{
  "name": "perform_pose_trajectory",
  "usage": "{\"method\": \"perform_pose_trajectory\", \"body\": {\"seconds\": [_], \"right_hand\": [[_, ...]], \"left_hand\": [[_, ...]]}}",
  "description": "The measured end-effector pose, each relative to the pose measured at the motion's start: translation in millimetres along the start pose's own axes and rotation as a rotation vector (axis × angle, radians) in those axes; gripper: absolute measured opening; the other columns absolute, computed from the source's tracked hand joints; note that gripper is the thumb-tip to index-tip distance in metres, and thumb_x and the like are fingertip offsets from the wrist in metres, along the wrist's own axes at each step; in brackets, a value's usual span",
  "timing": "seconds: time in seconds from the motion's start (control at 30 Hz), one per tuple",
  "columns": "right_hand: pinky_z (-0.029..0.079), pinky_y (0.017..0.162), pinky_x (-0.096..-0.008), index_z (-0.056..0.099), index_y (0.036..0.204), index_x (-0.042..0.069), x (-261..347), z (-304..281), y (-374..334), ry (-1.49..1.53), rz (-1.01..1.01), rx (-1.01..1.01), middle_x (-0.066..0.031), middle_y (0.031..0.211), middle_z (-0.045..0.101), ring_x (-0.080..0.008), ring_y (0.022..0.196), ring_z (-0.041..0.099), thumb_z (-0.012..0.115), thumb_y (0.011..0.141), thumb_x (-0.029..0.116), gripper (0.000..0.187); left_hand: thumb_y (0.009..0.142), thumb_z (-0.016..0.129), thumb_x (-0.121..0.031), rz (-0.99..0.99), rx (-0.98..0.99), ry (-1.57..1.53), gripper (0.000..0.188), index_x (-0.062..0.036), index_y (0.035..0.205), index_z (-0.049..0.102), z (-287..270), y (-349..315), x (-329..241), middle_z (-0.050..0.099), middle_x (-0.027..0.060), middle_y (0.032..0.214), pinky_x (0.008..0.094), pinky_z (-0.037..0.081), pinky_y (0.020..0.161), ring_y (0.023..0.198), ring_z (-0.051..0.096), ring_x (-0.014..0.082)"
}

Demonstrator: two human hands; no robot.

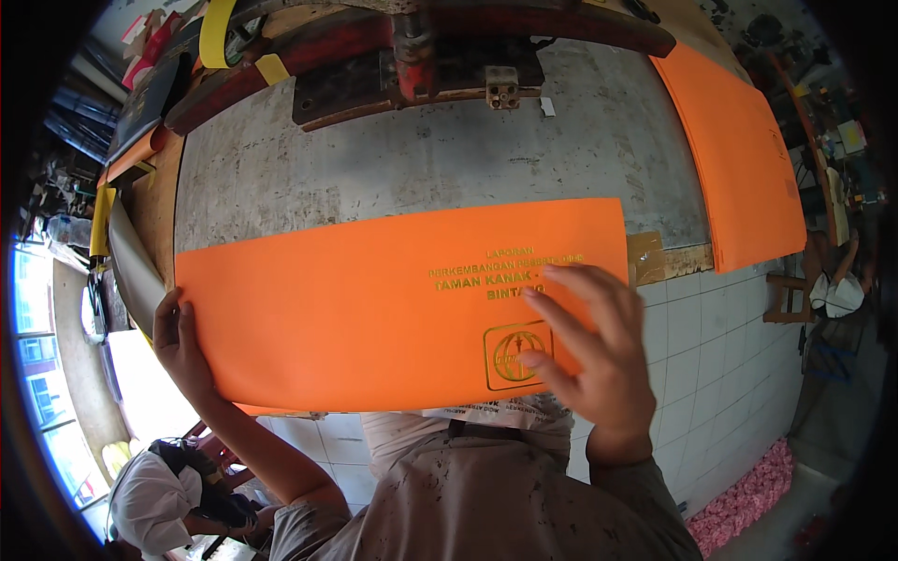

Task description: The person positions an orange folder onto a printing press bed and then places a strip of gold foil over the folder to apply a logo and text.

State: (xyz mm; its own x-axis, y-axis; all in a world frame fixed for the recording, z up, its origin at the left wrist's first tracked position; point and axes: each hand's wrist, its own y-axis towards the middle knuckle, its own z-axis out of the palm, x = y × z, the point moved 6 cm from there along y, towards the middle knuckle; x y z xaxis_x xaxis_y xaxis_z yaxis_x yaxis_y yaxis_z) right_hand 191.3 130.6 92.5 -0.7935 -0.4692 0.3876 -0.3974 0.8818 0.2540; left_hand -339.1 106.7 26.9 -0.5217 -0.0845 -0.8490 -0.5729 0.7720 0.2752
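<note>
A wide orange cover sheet (355, 309) with gold stamped lettering and a gold emblem at its right lies across the front of a grey metal press table (421, 173). At the sheet's left edge, my left hand (182, 346) grips it, fingers bent around the rim. My right hand (599, 351) is over the gold print, its fingers spread and nothing held in them. Whether those fingertips touch the sheet or hover just above it is hard to tell. The sheet's near edge runs along the table's front, close to my body.
A dark press head (412, 79) on a red frame spans the table's far side. Stacked orange sheets (744, 168) lie at the right. Dark covers (154, 98) and yellow strips (217, 37) are at the far left. People sit at lower left (159, 496) and far right (835, 285).
</note>
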Motion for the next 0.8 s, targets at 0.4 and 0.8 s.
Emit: {"method": "perform_pose_trajectory", "body": {"seconds": [0.4,0.8], "right_hand": [[0.044,0.109,-0.0487,0.061,0.157,0.014,18.6,33.0,-4.0,-0.007,-0.001,0.119,-0.0159,0.151,0.054,-0.0344,0.14,0.054,0.067,0.107,0.044,0.059],[0.046,0.106,-0.048,0.066,0.152,0.015,28.4,43.8,-20.2,-0.011,-0.002,0.133,-0.0159,0.155,0.053,-0.0347,0.143,0.053,0.072,0.104,0.042,0.055]], "left_hand": [[0.109,0.071,-0.017,0.021,-0.047,0.086,0.029,-0.0017,0.133,0.073,-23.9,-5.0,-1.9,0.076,0.0031,0.114,0.0236,0.052,0.087,0.098,0.067,0.009],[0.091,0.081,-0.021,0.502,0.377,0.362,0.041,-0.0119,0.13,0.074,101.6,-128.5,-144.8,0.065,0.0143,0.142,0.0561,0.046,0.115,0.134,0.061,0.0392]]}}
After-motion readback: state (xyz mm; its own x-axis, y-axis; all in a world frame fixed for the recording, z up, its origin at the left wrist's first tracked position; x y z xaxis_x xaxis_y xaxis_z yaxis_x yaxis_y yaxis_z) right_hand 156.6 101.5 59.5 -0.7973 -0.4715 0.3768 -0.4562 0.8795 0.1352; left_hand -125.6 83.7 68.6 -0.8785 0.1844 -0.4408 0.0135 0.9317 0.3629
